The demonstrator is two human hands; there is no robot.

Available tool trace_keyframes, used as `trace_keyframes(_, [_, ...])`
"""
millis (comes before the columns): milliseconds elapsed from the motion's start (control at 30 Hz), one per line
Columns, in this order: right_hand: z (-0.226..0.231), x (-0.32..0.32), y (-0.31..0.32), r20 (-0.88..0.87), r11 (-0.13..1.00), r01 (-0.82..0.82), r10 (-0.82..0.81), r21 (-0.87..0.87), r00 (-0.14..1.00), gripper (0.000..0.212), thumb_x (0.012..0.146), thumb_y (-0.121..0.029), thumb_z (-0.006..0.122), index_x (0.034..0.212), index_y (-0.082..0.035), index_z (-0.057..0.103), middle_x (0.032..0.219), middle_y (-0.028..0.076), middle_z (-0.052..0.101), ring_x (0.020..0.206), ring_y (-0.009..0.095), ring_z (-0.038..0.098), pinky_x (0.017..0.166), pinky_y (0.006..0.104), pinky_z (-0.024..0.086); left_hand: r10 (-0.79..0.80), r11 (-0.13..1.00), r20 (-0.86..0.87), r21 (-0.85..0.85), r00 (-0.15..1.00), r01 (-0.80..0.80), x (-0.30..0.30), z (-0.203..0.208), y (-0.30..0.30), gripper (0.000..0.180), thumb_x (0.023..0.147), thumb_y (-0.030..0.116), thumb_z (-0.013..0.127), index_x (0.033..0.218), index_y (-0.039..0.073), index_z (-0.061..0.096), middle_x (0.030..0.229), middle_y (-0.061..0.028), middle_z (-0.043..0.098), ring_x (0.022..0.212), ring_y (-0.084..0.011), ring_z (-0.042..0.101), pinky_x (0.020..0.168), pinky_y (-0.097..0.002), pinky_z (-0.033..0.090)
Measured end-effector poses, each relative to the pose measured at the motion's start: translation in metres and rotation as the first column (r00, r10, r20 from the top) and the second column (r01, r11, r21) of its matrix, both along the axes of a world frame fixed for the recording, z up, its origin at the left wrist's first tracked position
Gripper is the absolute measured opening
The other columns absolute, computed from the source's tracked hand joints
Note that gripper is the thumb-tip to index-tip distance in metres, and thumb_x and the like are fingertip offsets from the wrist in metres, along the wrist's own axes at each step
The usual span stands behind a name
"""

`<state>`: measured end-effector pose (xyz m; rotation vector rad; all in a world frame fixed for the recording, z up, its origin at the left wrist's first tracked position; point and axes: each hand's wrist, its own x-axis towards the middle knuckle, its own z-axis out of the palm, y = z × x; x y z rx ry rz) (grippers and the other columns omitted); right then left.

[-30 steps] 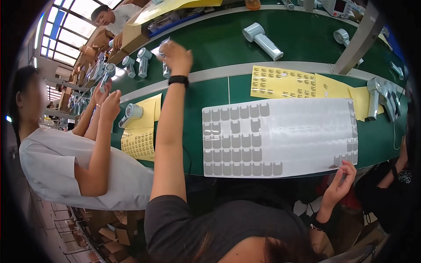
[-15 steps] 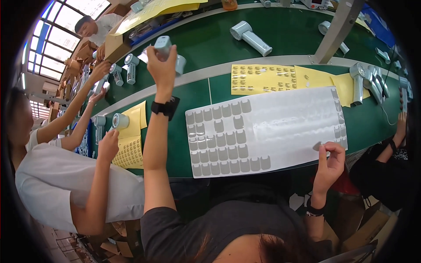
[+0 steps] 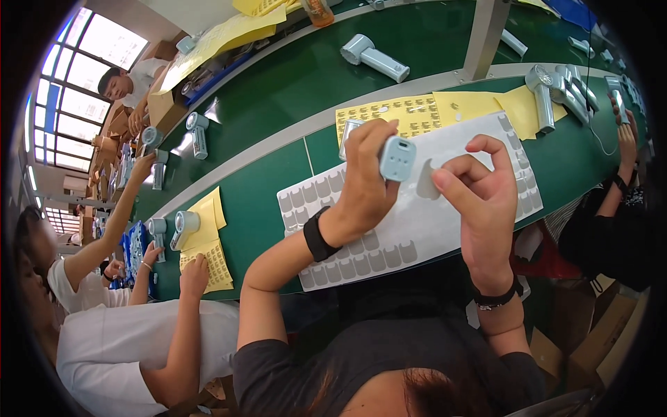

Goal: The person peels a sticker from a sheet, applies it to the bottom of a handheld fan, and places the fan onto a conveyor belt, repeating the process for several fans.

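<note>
My left hand (image 3: 365,177) is closed around a light blue handheld fan (image 3: 398,158), the end of its handle turned toward me. Most of the fan is hidden behind my fingers. Close by on the right, my right hand (image 3: 483,201) pinches a grey sticker (image 3: 426,182) between thumb and forefinger. The sticker hangs just beside the handle; a small gap appears to separate them. Under both hands lies a white backing sheet (image 3: 451,233) with rows of grey stickers on its left part and along its right edge.
Yellow sticker sheets (image 3: 445,104) lie behind the white sheet. Several fans (image 3: 542,97) rest at the right, and another fan (image 3: 375,59) lies on the green belt beyond the metal rail. A metal post (image 3: 484,38) rises there. Co-workers sit on both sides.
My left hand has brought the fan from the far left to above the white sheet. My right hand has lifted the grey sticker up and leftward toward it.
</note>
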<state>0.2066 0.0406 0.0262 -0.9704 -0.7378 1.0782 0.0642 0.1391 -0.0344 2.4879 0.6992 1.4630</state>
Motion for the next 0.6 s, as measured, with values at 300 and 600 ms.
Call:
trace_keyframes(300, [-0.004, -0.006, 0.004, 0.053, 0.999, -0.011, 0.008, 0.047, 0.999, 0.046, 0.082, 0.004, 0.071, 0.114, -0.005, 0.039, 0.083, 0.004, 0.064, 0.080, 0.008, 0.058, 0.079, 0.0222, 0.045, -0.048, 0.997, 0.069, 0.067, 0.996, 0.044, 0.010, -0.010, -0.014, 0.073, 0.066, -0.010, 0.071, 0.131, 0.001, 0.040, 0.117, -0.0186, 0.047, 0.105, -0.0350, 0.050, 0.090, -0.0414, 0.040])
trace_keyframes(600, [-0.004, -0.006, 0.004, 0.106, 1.000, 0.002, -0.005, 0.030, 0.994, 0.046, 0.082, 0.004, 0.071, 0.113, -0.005, 0.039, 0.082, 0.004, 0.065, 0.079, 0.008, 0.058, 0.079, 0.0227, 0.046, -0.029, 0.995, 0.047, 0.093, 0.999, 0.024, 0.008, -0.012, -0.013, 0.071, 0.068, -0.008, 0.071, 0.131, 0.001, 0.039, 0.116, -0.0182, 0.047, 0.104, -0.0347, 0.050, 0.089, -0.0440, 0.040])
